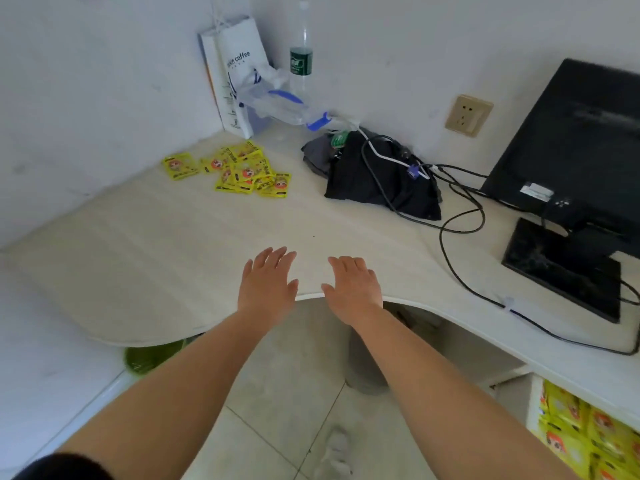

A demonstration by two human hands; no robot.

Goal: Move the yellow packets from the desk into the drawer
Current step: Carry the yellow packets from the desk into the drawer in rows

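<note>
Resting hands: left hand (pixel 268 284) & right hand (pixel 353 289) flat, fingers spread, palms down at worktop (pixel 156 258) front edge, holding nothing
Drawer (pixel 588 434): low right, open, w/ yellow packs inside
Yellow packets (pixel 242 171): scattered far back, well apart from hands

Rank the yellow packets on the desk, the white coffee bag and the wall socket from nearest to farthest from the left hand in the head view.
1. Yellow packets on the desk: scattered ahead of the left hand, slightly left.
2. White coffee bag: behind the packets, in the corner.
3. Wall socket: far right, on the wall beside the monitor.
</note>
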